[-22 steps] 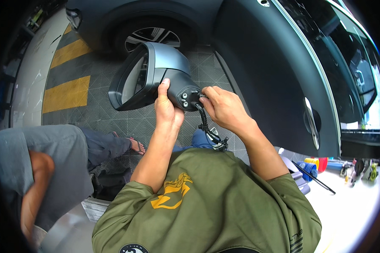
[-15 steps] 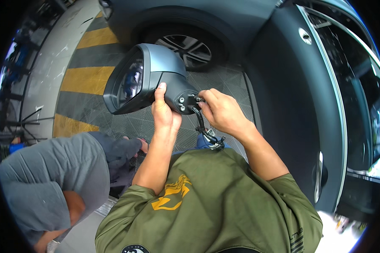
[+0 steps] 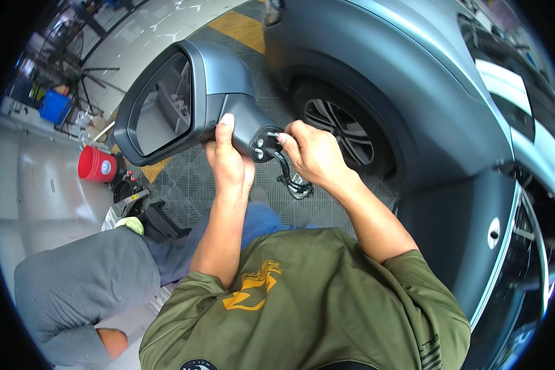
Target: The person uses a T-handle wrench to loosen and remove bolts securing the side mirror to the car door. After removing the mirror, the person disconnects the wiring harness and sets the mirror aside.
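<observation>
My left hand [image 3: 229, 160] is wrapped round the neck of a car side mirror [image 3: 225, 68], thumb on top. The mirror has a blue-grey cap, a black lower housing and a mirror glass [image 3: 165, 105] on its left side. Its mounting base [image 3: 264, 147] faces right and carries several short metal studs. A black wiring harness [image 3: 283, 176] hangs from the base, its end bunched up. At the base's right edge, my right hand [image 3: 317, 154] has thumb and forefinger pinched beside a stud; whatever they hold is hidden.
Ahead on the right stands a blue-grey car [image 3: 407, 80] with its front wheel [image 3: 345, 126], and a dark door panel [image 3: 447, 231] nearer me. Another person's grey-clad leg [image 3: 89, 274] is close on my left. Beyond sit a red bucket [image 3: 92, 165] and a blue container [image 3: 55, 106].
The view has swung, so the wheel and car body sit farther right and the bucket shows. My hands and the mirror are slightly left in the picture. The right fingers stay at the mounting base.
</observation>
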Demonstrator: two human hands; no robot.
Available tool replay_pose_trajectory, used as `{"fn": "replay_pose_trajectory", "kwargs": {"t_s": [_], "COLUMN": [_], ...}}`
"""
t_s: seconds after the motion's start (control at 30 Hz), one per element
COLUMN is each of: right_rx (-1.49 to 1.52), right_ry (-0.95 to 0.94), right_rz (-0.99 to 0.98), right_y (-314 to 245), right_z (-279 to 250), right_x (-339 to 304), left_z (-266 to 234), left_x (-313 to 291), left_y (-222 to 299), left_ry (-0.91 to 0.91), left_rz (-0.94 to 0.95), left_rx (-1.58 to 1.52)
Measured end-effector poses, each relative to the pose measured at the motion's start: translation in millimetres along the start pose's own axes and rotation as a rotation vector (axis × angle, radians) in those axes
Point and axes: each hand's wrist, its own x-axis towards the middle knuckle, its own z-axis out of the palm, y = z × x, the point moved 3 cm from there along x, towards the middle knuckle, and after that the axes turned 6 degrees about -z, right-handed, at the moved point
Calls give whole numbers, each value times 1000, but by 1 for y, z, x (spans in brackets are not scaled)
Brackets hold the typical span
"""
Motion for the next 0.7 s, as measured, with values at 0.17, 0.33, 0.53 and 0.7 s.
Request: {"fn": "replay_pose_trajectory", "kwargs": {"t_s": [0.17,0.33,0.53,0.7], "right_rx": [28,271,246,267], "right_ry": [-139,-70,-294,-176], "right_rz": [-84,-25,-33,-228], "right_y": [21,22,27,25], "right_z": [39,83,139,198], "right_x": [84,196,316,390], "left_z": [-20,-53,-88,-127], "left_x": [73,176,272,336], "left_y": [24,58,109,142], "left_ry": [70,103,195,303], "left_rz": [151,220,275,342], "left_rx": [-39,-63,-89,-90]}}
